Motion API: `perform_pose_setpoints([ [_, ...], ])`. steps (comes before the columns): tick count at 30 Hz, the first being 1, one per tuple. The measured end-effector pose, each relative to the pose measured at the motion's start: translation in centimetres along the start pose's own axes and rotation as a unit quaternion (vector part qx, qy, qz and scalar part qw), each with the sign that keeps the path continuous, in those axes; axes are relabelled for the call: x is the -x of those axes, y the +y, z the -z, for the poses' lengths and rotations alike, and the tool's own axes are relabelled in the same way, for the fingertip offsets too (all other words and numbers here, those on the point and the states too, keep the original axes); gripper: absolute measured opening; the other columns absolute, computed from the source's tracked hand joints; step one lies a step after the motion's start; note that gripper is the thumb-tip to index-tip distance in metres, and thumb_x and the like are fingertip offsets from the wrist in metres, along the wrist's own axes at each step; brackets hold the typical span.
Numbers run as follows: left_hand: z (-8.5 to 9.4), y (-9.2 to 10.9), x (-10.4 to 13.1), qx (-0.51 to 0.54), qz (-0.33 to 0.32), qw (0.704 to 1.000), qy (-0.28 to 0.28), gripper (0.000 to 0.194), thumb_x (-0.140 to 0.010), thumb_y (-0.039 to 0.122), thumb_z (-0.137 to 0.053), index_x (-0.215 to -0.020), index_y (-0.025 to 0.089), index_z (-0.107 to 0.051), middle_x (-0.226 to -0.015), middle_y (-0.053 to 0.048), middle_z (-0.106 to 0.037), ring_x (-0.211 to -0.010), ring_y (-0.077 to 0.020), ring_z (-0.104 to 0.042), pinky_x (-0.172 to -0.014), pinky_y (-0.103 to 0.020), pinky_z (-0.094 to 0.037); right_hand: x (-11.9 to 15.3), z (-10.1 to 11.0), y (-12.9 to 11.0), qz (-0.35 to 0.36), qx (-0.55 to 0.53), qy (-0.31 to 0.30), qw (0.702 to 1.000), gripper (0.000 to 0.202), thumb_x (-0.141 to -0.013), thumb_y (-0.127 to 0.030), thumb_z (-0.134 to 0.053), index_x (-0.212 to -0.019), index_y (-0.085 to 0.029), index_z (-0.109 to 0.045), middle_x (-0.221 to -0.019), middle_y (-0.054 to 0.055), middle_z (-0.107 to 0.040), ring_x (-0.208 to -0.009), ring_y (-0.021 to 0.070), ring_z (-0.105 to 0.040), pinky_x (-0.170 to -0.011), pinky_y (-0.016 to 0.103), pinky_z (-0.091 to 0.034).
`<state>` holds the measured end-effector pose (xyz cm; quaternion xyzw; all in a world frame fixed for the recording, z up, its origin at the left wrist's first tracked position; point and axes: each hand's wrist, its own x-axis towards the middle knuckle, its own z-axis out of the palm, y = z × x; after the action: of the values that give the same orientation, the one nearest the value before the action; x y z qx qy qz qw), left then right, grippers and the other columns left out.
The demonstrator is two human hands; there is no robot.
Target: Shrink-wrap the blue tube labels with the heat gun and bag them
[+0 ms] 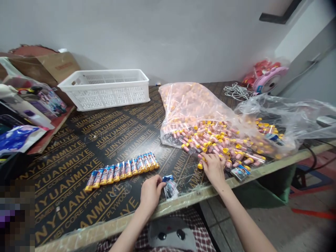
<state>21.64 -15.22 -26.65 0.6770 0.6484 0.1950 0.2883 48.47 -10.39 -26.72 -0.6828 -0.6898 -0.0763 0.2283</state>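
Note:
My left hand (151, 194) is closed at the table's front edge, its thumb and finger pinching a small clear plastic wrapper with a blue end (170, 187). My right hand (214, 168) reaches into the near side of a pile of small clear tubes with yellow caps and pink contents (223, 140); what its fingertips hold, if anything, is hidden. The pile spills from a large clear plastic bag (194, 101). Left of my left hand lies a slanting row of several blue-labelled tubes with yellow ends (123, 170), side by side. A flat stack of labels (240, 172) lies right of my right hand.
A white plastic basket (112, 96) stands at the back left by the wall. Boxes and packets crowd the far left, with a blue packet (19, 138) in front. A pink fan (270, 80) and white cable (237, 91) are at the back right. Clear plastic (296, 112) covers the right side.

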Motion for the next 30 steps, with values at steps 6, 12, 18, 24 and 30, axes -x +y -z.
perform_pose_setpoints([
  [6, 0.3, 0.0, 0.0, -0.004, -0.021, 1.000, 0.013, 0.014, -0.080, 0.022, -0.051, -0.084, 0.021, -0.064, -0.078, -0.005, -0.068, -0.073, -0.0179, -0.060, -0.065, -0.025, -0.035, 1.9, 1.0, -2.5, -0.022, -0.255, 0.012, 0.967, 0.024, -0.084, -0.026, -0.048, -0.104, -0.019, -0.058, -0.102, 0.010, -0.062, -0.091, 0.0229, -0.057, -0.078, 0.037, -0.045],
  [12, 0.0, 0.1, 0.2, 0.134, 0.006, 0.987, 0.091, 0.012, -0.071, 0.026, -0.061, -0.064, 0.018, -0.056, -0.064, 0.000, -0.059, -0.060, -0.0127, -0.053, -0.059, -0.023, -0.036, 4.2, 2.8, -6.1, -0.055, -0.412, -0.033, 0.909, 0.019, -0.083, -0.027, -0.051, -0.098, -0.021, -0.062, -0.102, 0.008, -0.061, -0.090, 0.0198, -0.058, -0.072, 0.031, -0.051],
  [18, 0.9, 0.3, 0.2, 0.548, 0.172, 0.818, 0.040, 0.031, -0.053, 0.029, -0.076, -0.075, 0.013, -0.060, -0.060, 0.000, -0.062, -0.054, -0.0106, -0.056, -0.058, -0.023, -0.047, 5.8, 4.6, -8.3, -0.078, -0.490, -0.066, 0.866, 0.020, -0.084, -0.028, -0.054, -0.100, -0.023, -0.065, -0.106, 0.007, -0.059, -0.097, 0.0192, -0.058, -0.075, 0.029, -0.052],
  [24, 1.8, 0.6, 0.0, 0.631, 0.215, 0.743, 0.055, 0.037, -0.047, 0.031, -0.082, -0.073, 0.011, -0.066, -0.068, -0.002, -0.065, -0.055, -0.0081, -0.056, -0.053, -0.020, -0.048, 6.8, 5.1, -9.5, -0.075, -0.504, -0.066, 0.858, 0.021, -0.084, -0.025, -0.056, -0.104, -0.025, -0.063, -0.106, 0.006, -0.060, -0.092, 0.0169, -0.059, -0.077, 0.028, -0.052],
  [30, 1.9, 0.3, 0.1, 0.623, 0.205, 0.748, 0.102, 0.036, -0.050, 0.041, -0.080, -0.064, 0.011, -0.065, -0.061, -0.001, -0.063, -0.052, -0.0073, -0.054, -0.052, -0.019, -0.046, 7.6, 4.9, -10.1, -0.040, -0.490, -0.054, 0.869, 0.024, -0.084, -0.021, -0.055, -0.106, -0.025, -0.063, -0.110, 0.007, -0.059, -0.101, 0.0195, -0.057, -0.081, 0.031, -0.052],
])
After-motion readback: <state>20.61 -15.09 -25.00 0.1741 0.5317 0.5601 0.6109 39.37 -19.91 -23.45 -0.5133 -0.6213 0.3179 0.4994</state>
